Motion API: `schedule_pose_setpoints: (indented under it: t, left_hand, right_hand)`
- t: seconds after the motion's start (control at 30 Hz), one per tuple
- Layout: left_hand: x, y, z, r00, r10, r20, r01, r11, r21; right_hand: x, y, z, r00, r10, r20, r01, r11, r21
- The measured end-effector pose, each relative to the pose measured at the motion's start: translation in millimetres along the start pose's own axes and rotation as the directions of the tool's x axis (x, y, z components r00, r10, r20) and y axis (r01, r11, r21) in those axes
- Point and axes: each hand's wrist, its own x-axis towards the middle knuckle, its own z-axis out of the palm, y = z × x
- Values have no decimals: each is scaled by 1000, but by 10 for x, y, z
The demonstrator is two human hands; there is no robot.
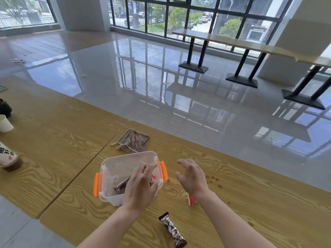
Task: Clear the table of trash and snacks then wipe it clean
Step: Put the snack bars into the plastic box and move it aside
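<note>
Gathering the snacks is the step in hand: the left hand (141, 185) hangs over the clear plastic box with orange side clips (111, 169), fingers loosely curled above its right half, and I cannot tell whether they pinch anything. A dark brown snack wrapper (121, 186) already lies inside the box, and a bit of red packaging shows beside the fingers. The right hand (192, 176) hovers just right of the box, fingers spread and empty, above the yellow wood-grain table (250, 203).

Two snacks are left on the table: a red-and-white packet (192, 201) half hidden under the right wrist, and a dark speckled bar wrapper (172, 230) nearer the person. The next move likely calls for the free right hand to drop onto the red packet beneath it, lift it and carry it over the rim.

A folded brown cloth (132, 140) waits just beyond the box for wiping. Far left stand a white paper cup (5, 123) and a labelled drink bottle (8, 156), still to be cleared.
</note>
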Motion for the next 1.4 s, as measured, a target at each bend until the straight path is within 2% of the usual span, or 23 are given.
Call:
schedule_pose_setpoints:
  t: [0.17, 0.27, 0.33, 0.43, 0.53, 0.63, 0.87, 1.03, 1.1, 1.4]
  left_hand:
    - [-138, 152, 183, 992, 107, 69, -106, 994, -11]
    - [-269, 164, 333, 959, 184, 217, -193, 981, 19]
    - [-353, 137, 445, 912, 191, 364, -239, 967, 91]
    - [-461, 119, 620, 780, 170, 602, -357, 911, 205]
    - [-540, 124, 771, 680, 169, 713, -464, 852, 241]
    - [-597, 107, 908, 627, 163, 762, -523, 813, 257]
    - [-655, 79, 1022, 591, 239, 770, -595, 774, 217]
    - [-702, 7, 987, 579, 192, 793, -593, 766, 248]
    - [-709, 13, 938, 548, 167, 819, -600, 761, 246]
    - [-744, 76, 827, 716, 208, 666, -496, 824, 275]
  right_hand:
    - [-151, 294, -32, 995, 78, 56, -75, 996, -46]
    - [-238, 470, -19, 986, 134, 103, -127, 989, -76]
    - [-297, 563, 20, 976, 153, 158, -136, 984, -111]
    - [-383, 657, 116, 953, 168, 252, -127, 977, -172]
    - [-459, 720, 215, 940, 164, 298, -96, 969, -228]
    - [-507, 767, 298, 934, 147, 327, -61, 964, -258]
    - [-514, 844, 380, 917, 122, 379, 9, 945, -326]
    - [-545, 908, 446, 935, 106, 339, 17, 940, -342]
    - [-557, 930, 462, 940, 108, 325, 4, 946, -326]
    - [-558, 887, 374, 945, 160, 284, -101, 972, -211]
